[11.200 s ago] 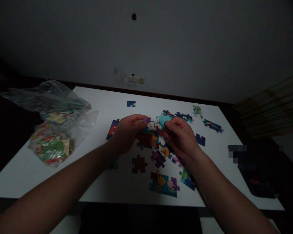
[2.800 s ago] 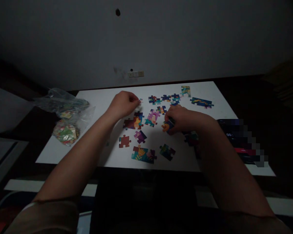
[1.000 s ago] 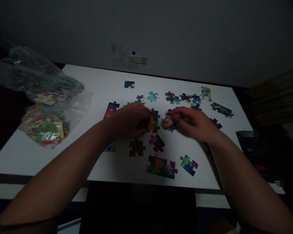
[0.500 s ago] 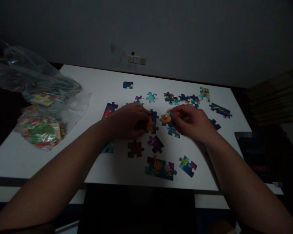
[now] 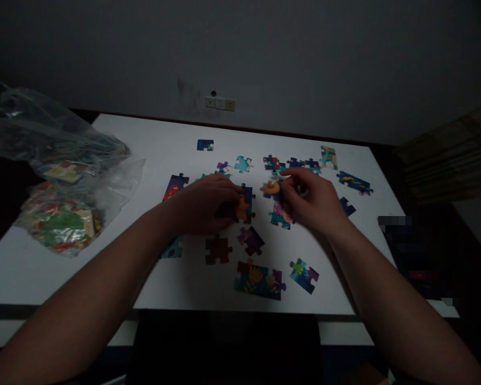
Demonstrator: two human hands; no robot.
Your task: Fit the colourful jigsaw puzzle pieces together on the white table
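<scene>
My right hand (image 5: 310,197) pinches a jigsaw puzzle piece (image 5: 271,188) with an orange shape on dark blue, held slightly above the table. Beneath it lies a teal and pink puzzle piece (image 5: 280,218). To the left, my left hand (image 5: 208,204) has its fingers curled over the left edge of a dark blue puzzle piece (image 5: 248,197) with an orange figure; the fingertips are partly hidden. Nearer to me are a purple piece (image 5: 251,240), a brown piece (image 5: 218,249) and a joined teal section (image 5: 258,279). A red and blue section (image 5: 176,185) shows behind my left wrist.
A clear plastic bag (image 5: 70,214) with more pieces sits on the left of the white table (image 5: 116,283). Several pieces lie along the back, including a yellow one (image 5: 329,158). A green and blue piece (image 5: 304,275) lies near the front edge. Wall sockets (image 5: 220,103) are behind.
My right hand has raised its piece a little and turned it, uncovering more of the teal and pink piece below. My left hand stays on its piece. The whole view has shifted slightly.
</scene>
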